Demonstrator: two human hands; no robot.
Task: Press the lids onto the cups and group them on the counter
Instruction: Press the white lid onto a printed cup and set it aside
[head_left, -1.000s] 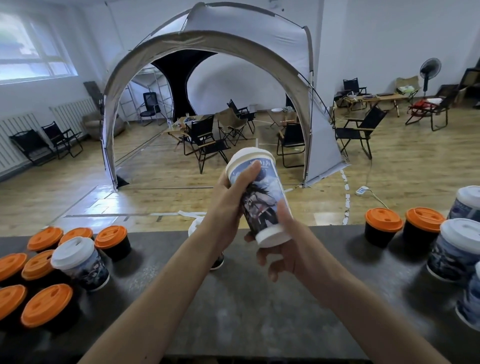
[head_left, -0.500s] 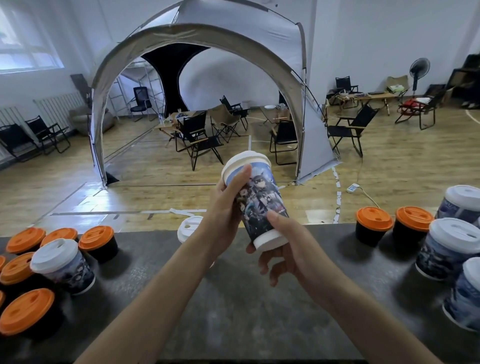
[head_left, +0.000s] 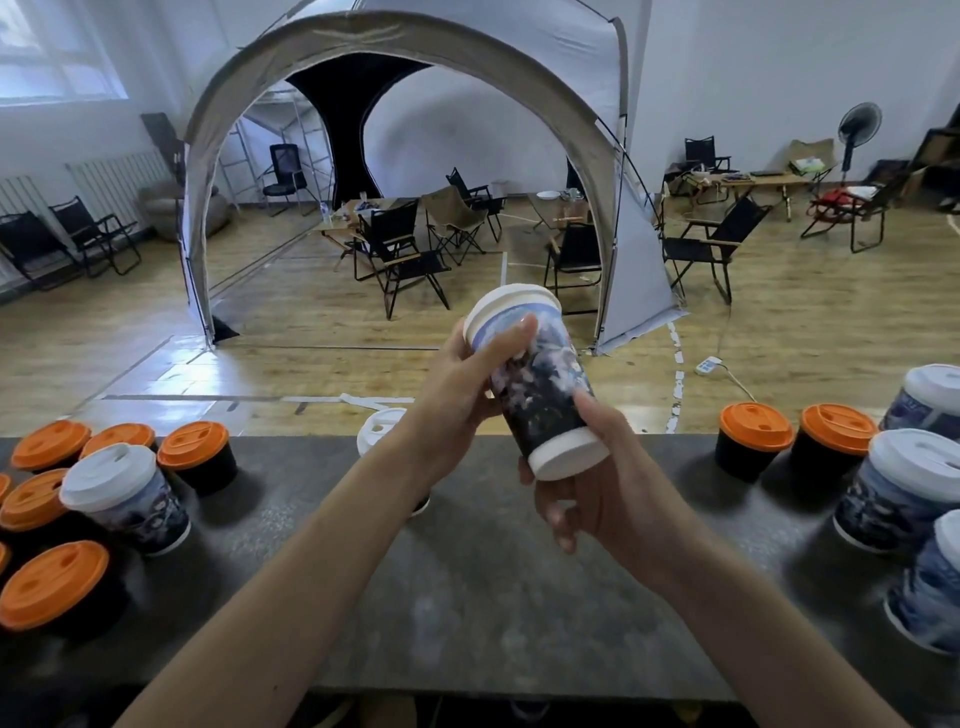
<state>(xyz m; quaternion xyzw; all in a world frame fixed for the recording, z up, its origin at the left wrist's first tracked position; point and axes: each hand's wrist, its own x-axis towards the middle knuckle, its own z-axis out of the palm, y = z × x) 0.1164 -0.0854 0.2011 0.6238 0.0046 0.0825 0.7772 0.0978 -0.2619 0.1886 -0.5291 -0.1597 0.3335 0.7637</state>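
Left hand (head_left: 460, 397) grips printed cup (head_left: 545, 402) below lid; right hand (head_left: 597, 493) grips cup base; arms (head_left: 291, 597) reach forward, converging.

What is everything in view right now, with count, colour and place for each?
held cup: one, printed with white lid, tilted in the air above the counter
printed cups: four, white lids, one at left and three at right on the counter
hidden cup: one, white lid, mostly behind the left forearm
orange-lid cups: black, at least five at left, two at right
counter: one, dark grey, across the foreground
tent: one, grey-white, on the wood floor beyond
chairs: several, black, in and around the tent
fan: one, black, far right
left hand: grips the held cup near its lid
right hand: holds its base
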